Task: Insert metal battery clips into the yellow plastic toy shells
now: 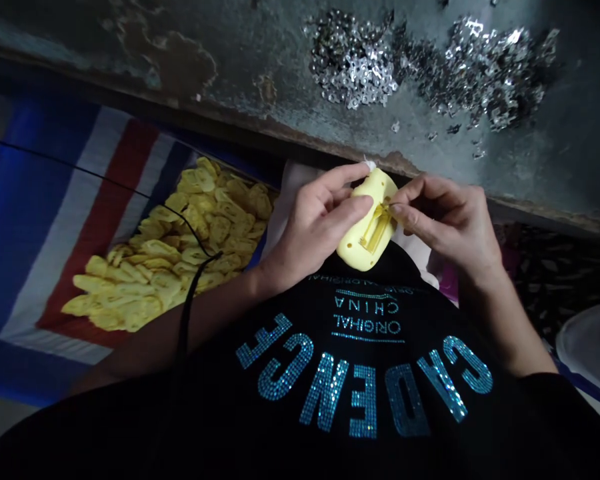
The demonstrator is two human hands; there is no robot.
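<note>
A pale yellow plastic casing [353,250] with an open slot-like compartment and several small holes is in front of my chest, tilted. My left hand [317,220] grips it from the left, thumb across its face and fingers behind the upper edge. A bit of white material [370,165] shows at the left index fingertip. From the right, my right hand [447,217] pinches at the compartment's upper end with thumb and index finger. Whatever sits between those fingertips is too small to make out.
Beyond my hands runs a worn metal tabletop [260,40] with piles of small shiny metal clips [355,67]. At left, many yellow plastic pieces [195,227] lie on a striped sheet [115,160]. A black cord [190,293] crosses there. A whitish translucent container [593,347] stands at right.
</note>
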